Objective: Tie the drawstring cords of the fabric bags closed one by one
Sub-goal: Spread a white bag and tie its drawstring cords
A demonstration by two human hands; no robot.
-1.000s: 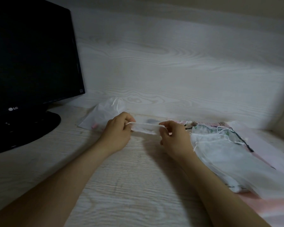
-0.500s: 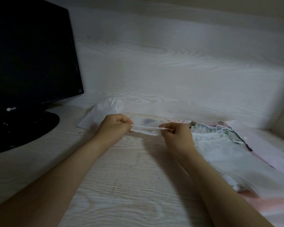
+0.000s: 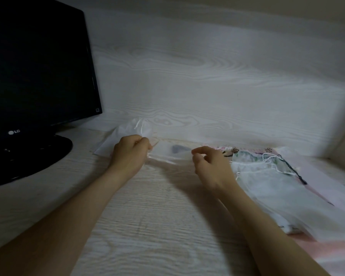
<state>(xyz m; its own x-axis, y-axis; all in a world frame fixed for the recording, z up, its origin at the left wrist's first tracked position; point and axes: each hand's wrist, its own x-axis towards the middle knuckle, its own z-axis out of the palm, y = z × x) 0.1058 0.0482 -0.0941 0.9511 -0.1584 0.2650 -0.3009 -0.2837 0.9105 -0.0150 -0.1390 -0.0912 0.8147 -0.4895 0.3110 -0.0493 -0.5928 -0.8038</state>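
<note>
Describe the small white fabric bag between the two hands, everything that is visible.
The small sheer white fabric bag is stretched sideways over the pale wood-grain desk, blurred by motion. A dark purplish item shows through its middle. The left hand grips its left end. The right hand has curled fingers at its right end; whether they pinch it is unclear.

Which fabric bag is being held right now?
The small white bag between the hands, gripped by the left hand; the rear bag beside the monitor and the pile on the right lie unheld.
</note>
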